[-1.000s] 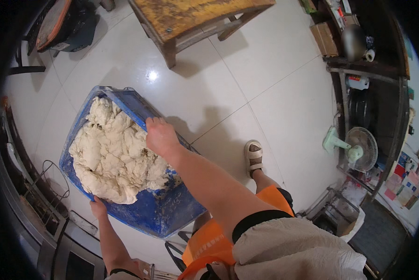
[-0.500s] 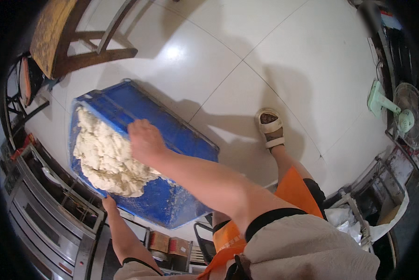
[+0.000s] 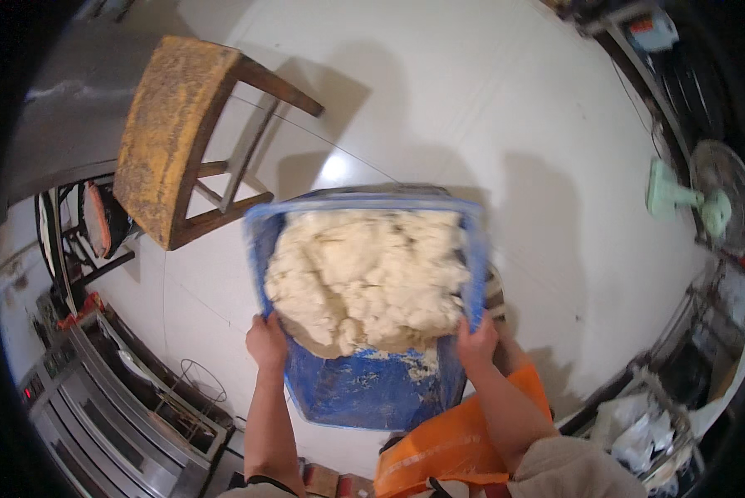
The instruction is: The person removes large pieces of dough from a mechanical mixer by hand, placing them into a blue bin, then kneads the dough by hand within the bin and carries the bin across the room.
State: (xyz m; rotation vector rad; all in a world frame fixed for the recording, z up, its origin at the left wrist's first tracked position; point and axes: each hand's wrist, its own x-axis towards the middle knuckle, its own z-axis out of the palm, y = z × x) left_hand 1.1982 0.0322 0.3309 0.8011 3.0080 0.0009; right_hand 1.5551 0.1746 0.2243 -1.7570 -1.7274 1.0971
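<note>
A blue plastic tub (image 3: pixel 372 398) stands in front of me, with its open top turned toward me. Pale, lumpy dough (image 3: pixel 364 278) fills its far part, while the near part shows bare blue wall with crumbs stuck to it. My left hand (image 3: pixel 267 342) is closed on the tub's left rim. On the opposite rim, my right hand (image 3: pixel 477 342) has its fingers wrapped over the edge. The tub's underside and outer far wall are mostly hidden.
A worn wooden stool (image 3: pixel 173 141) stands or lies on the tiled floor at the far left. Steel oven-like equipment (image 3: pixel 115 407) lines the near left. To the right are a pale green fan (image 3: pixel 709 199) and a rack with white plastic bags (image 3: pixel 638 427).
The tub has turned and moved right, from lying slanted at my left to facing me squarely. My right hand has shifted from its upper edge to the right rim.
</note>
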